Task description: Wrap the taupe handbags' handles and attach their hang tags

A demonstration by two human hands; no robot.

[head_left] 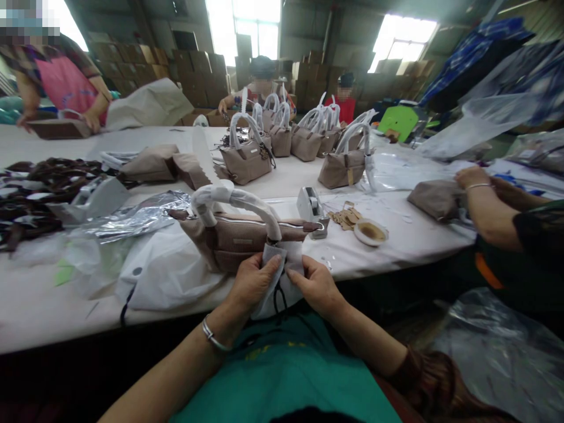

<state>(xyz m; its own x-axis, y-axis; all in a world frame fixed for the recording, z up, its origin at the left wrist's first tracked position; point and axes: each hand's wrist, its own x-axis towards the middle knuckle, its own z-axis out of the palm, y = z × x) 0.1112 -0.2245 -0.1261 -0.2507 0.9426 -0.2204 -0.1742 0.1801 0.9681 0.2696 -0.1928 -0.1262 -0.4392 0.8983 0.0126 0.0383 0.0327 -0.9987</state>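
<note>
left grip [254, 281] + right grip [321, 286] both pinch pale wrapping [274, 251], probably thin, limp | handbag [229, 257] at their 11 o'clock, likely light, soft-sided | best hold: wrapped handle [251, 198]

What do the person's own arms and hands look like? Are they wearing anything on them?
Both are bare, with no gloves. Above the left hand, a shiny silver bangle circles the wrist; no sleeve shows on that arm. The right hand has no bangle that I can see, but a dark reddish-brown, wrinkly sleeve covers that arm farther up.
</note>
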